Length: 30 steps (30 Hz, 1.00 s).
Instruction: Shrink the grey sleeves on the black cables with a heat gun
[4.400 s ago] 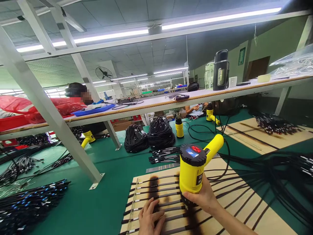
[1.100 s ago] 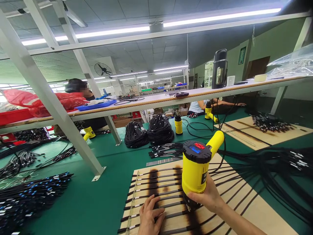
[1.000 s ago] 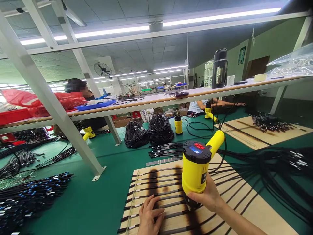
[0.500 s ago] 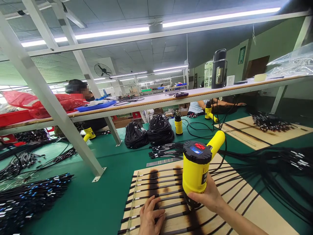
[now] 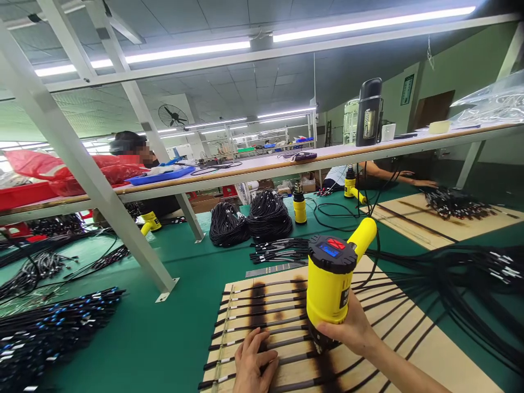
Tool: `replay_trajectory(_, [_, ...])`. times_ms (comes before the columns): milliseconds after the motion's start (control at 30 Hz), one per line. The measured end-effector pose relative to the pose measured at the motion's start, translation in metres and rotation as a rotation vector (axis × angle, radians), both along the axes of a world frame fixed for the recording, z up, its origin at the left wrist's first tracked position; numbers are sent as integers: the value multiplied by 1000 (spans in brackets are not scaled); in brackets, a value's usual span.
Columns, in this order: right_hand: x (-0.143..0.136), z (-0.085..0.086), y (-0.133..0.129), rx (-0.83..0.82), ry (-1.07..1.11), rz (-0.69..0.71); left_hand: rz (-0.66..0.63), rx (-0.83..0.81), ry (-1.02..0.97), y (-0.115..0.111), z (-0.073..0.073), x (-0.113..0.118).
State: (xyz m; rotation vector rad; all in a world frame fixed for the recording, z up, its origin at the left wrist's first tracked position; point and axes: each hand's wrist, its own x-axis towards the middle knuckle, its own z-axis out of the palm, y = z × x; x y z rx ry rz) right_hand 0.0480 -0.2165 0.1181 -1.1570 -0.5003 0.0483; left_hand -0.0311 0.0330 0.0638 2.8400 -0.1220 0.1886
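Observation:
My right hand [image 5: 355, 329] is wrapped round the body of a yellow heat gun [image 5: 328, 297], which stands upright with its black nozzle end down. The nozzle is just over a row of black cables with grey sleeves [image 5: 292, 343] laid side by side on a wooden board [image 5: 444, 357]. My hand and the cables partly hide the nozzle tip. My left hand [image 5: 252, 363] rests on the board to the left of the heat gun, fingers apart and lightly bent over the near cables. Dark scorch bands [image 5: 257, 308] run across the board beneath the cables.
Cable bundles [image 5: 268, 215] lie behind the board, with more cables [image 5: 53, 333] at left. Another yellow heat gun [image 5: 300, 210] stands upright beyond. A shelf [image 5: 254, 170] with a black flask [image 5: 369, 112] crosses overhead. Co-worker's arms [image 5: 393, 176] reach over another board [image 5: 405, 221].
My hands and the heat gun hold nearly the same place over the cables. At back right, the co-worker's arm has moved right, toward the cable pile on the other board.

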Motion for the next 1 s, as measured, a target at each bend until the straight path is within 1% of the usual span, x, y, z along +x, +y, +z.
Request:
replay_trajectory(167, [-4, 1, 1, 23, 8, 20, 2, -4, 9, 0, 1, -2])
replay_trajectory(300, [-18, 5, 3, 15, 34, 56, -44, -2, -14, -2, -2, -5])
replay_trajectory(367, [-24, 6, 2, -14, 25, 83, -59, -3, -44, -4, -4, -8])
replay_trajectory(433, [-29, 5, -1, -70, 4, 64, -71, -9, -78, -5, -6, -10])
replay_trajectory(533, [-31, 0, -5, -134, -18, -3, -82, -28, -93, -6, -7, -15])
replay_trajectory(633, [-30, -3, -9, -123, -16, -10, -58, -30, -52, -8, -6, -21])
replay_trajectory(767, [-29, -3, -10, -111, -26, -10, -50, 9, -2, -8, -6, -27])
replay_trajectory(1000, [-34, 2, -14, -103, -39, 30, -54, 15, -123, 2, -13, -39])
